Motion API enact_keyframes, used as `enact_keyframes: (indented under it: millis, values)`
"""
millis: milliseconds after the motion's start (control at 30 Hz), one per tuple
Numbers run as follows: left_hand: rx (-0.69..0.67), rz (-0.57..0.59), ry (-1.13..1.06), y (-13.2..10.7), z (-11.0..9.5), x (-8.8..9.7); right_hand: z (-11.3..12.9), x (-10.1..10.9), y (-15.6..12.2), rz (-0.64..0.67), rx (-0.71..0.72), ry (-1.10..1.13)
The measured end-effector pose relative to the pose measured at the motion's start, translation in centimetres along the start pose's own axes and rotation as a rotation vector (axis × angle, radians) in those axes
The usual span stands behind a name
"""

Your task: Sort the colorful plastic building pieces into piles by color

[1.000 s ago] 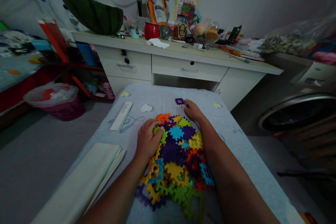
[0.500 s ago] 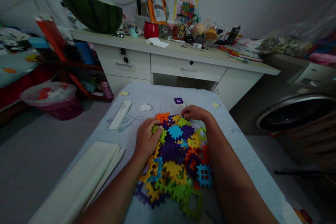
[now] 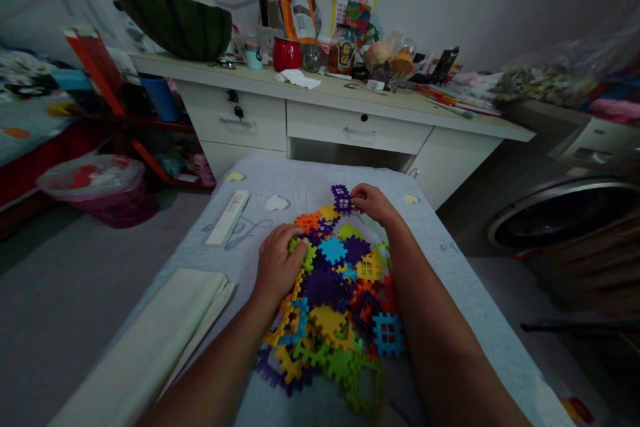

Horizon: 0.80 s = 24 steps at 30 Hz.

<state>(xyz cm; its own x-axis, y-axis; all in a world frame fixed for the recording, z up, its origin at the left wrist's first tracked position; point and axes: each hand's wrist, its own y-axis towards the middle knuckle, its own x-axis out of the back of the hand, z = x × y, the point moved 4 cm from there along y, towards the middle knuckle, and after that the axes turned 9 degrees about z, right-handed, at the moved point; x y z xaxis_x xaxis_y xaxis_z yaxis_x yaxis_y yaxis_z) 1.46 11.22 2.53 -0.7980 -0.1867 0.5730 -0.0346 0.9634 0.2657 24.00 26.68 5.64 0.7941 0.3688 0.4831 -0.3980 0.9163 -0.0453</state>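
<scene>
My right hand (image 3: 374, 203) pinches a purple toothed plastic tile (image 3: 342, 200) with window-like holes at its edge, above the far end of a heap. Just behind it is another purple tile (image 3: 338, 189), partly covered; I cannot tell whether the two touch. My left hand (image 3: 280, 261) rests on the heap's left side, thumb and fingers apart, against a lime green tile (image 3: 309, 256). Between my arms lie heaped interlocking tiles, among them a light blue one (image 3: 333, 250), a blue window tile (image 3: 388, 333) and a yellow one (image 3: 330, 323).
The heap lies on a cloth-covered table (image 3: 440, 280). At left are a long white box (image 3: 229, 219) and a folded pale sheet (image 3: 145, 340). Beyond stands a white desk (image 3: 250, 123) with a red pot (image 3: 287, 55) and jar (image 3: 343, 50). A washing machine (image 3: 565, 167) is at right.
My right hand has moved up and away from the heap's far edge, carrying a purple tile beside the one lying beyond it. My left hand has stayed nearly in place.
</scene>
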Motion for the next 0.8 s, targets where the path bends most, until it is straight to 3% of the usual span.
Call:
enact_keyframes:
  millis: [133,433,567,700,800]
  values:
    - [0.0,0.003,0.0,0.0,0.1,0.0,-1.5,-0.5,0.7,-0.145,-0.007,0.177]
    - [-0.01,0.002,0.014,0.0,0.1,0.0,-4.3,-1.3,1.7,-0.285,-0.086,0.403]
    - [-0.018,0.002,0.014,0.0,0.1,0.0,-4.5,-1.5,1.8,-0.277,-0.102,0.471]
    - [-0.014,-0.005,-0.002,0.0,0.1,-0.1,-4.3,-1.2,1.6,-0.26,-0.116,0.349]
    - [-0.01,-0.004,-0.004,0.0,0.1,-0.1,-3.4,-0.6,1.4,-0.296,-0.076,0.018]
